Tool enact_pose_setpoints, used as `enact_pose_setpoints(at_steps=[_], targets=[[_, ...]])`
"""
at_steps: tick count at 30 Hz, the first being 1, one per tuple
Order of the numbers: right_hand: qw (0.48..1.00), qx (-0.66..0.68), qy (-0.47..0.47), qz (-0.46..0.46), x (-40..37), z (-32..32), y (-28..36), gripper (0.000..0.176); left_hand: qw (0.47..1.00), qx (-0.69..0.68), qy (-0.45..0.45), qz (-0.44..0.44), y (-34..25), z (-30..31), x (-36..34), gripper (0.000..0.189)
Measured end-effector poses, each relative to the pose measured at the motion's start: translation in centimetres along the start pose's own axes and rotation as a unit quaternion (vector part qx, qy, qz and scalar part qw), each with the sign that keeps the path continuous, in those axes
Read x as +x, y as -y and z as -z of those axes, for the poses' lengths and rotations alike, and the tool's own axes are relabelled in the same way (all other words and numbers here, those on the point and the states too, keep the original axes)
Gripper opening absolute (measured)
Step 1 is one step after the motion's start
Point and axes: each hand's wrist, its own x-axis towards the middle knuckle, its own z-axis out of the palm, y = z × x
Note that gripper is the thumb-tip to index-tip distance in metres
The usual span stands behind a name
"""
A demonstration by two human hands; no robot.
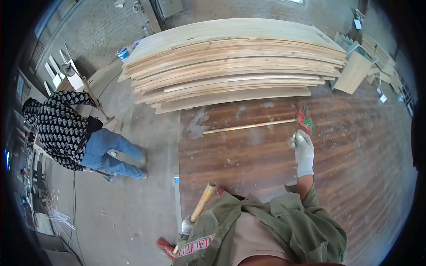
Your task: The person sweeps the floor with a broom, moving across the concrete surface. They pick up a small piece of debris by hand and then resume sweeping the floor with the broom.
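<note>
Soft, muted indoor light, with strong fisheye bending.
Pale light falls evenly over the board stack [235, 62], and a small bright window [293, 1] sits above it, at the frame's top edge. Below the stack, the glossy brown floor [248, 155] carries a dull sheen, hazier toward the lower right; shadows are soft. The stack bows into an arc, details far to its left look smeared, and a black, blue-fringed vignette closes the sides.

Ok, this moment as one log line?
left hand: around bamboo pole | right hand: raised, grip unclear | red-green broom: lying on brown floor | boards: stacked ahead | person: at left
</note>
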Motion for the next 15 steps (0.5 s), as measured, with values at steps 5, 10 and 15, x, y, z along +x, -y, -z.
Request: enact_pose_setpoints(at_steps=[5,10,15], targets=[[0.999,0.027,0.028,0.015,6.2,-3.7,-1.7,0.022,0.999,-0.04,-0.017,0.032,5.7,-1.8,3.1,0.045],[0.993,0.011,0.12,-0.005,15.4,-8.8,-5.7,0.022,0.997,-0.036,-0.051,0.034,2.4,-4.9,5.1,0.044],[0.976,-0.047,0.2,0.069,24.9,-18.3,-8.9,0.024,0.995,-0.016,-0.085,0.04,-0.1,-8.4,7.8,0.042]])
